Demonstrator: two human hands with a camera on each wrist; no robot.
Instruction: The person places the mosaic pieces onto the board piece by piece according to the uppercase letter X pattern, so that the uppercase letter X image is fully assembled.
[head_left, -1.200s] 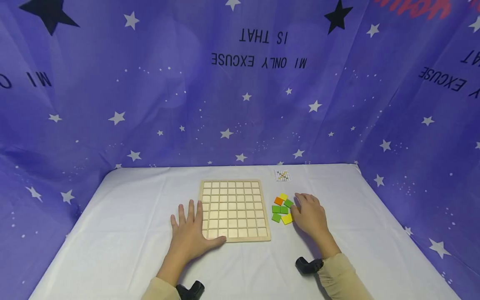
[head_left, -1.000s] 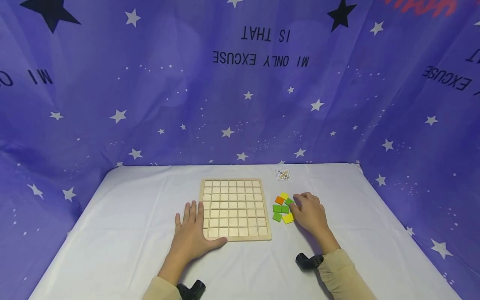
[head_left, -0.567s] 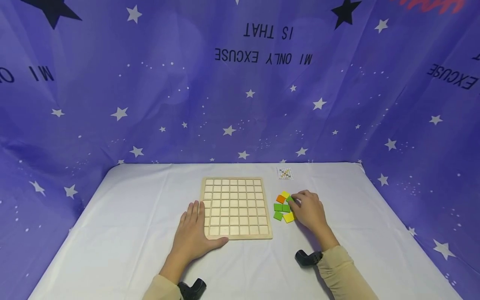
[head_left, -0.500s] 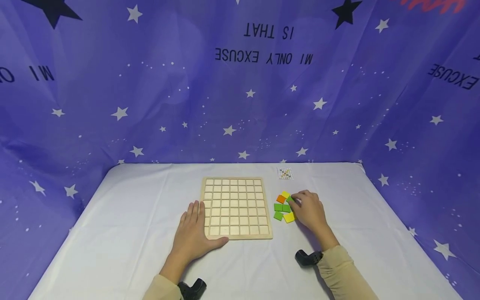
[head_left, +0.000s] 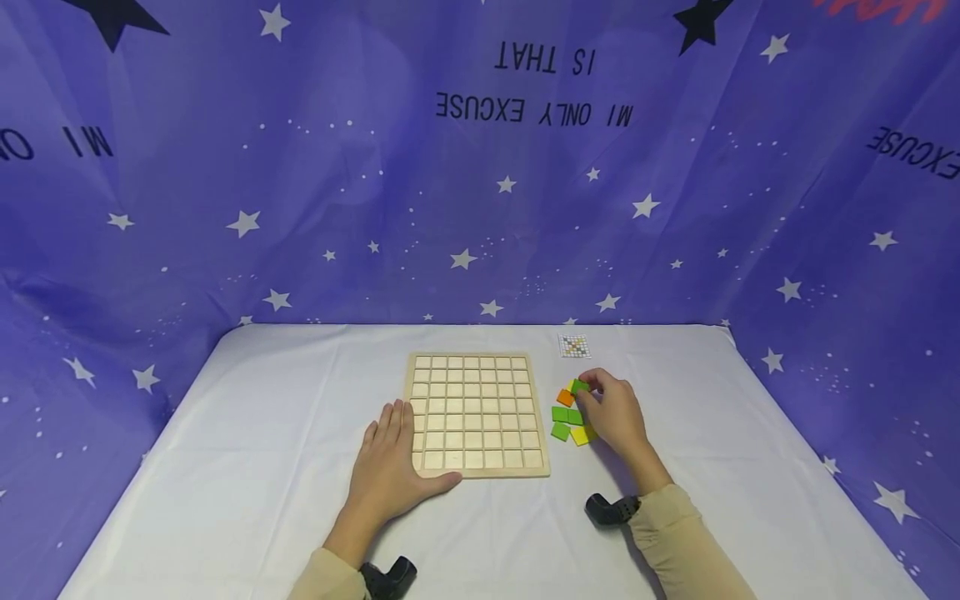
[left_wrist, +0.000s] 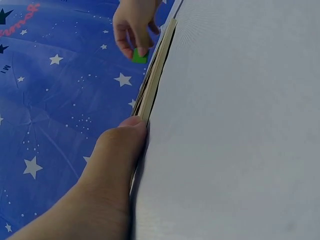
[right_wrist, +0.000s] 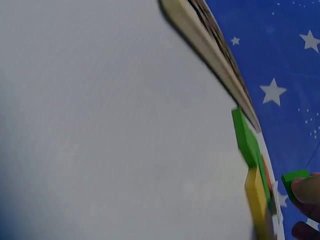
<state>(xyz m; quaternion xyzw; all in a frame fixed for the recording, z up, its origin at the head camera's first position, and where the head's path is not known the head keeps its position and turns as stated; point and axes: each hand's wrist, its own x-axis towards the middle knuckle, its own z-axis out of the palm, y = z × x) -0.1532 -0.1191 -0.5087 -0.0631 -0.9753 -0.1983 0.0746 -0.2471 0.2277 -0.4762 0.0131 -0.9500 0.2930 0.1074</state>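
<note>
A wooden grid board (head_left: 474, 415) with square cells lies mid-table in the head view. My left hand (head_left: 386, 467) rests at its near-left corner, fingers straight along the left edge and thumb on the front edge; the left wrist view shows that thumb (left_wrist: 117, 150) against the rim. To the right of the board, my right hand (head_left: 617, 414) pinches a green square tile (head_left: 581, 387) between thumb and fingers. That tile (right_wrist: 294, 181) shows lifted in the right wrist view. Below it lie an orange tile (head_left: 565, 397), several green tiles (head_left: 560, 432) and a yellow tile (head_left: 581, 436).
A small printed card with a coloured grid (head_left: 574, 347) lies behind the tiles near the table's far edge. White cloth (head_left: 285, 433) covers the table, and a purple star-patterned curtain (head_left: 465, 208) rises behind and at both sides.
The right hand has taken hold of a green tile from the right of the pile and raised it slightly toward the back. The left hand's fingers have drawn together at the board's edge.
</note>
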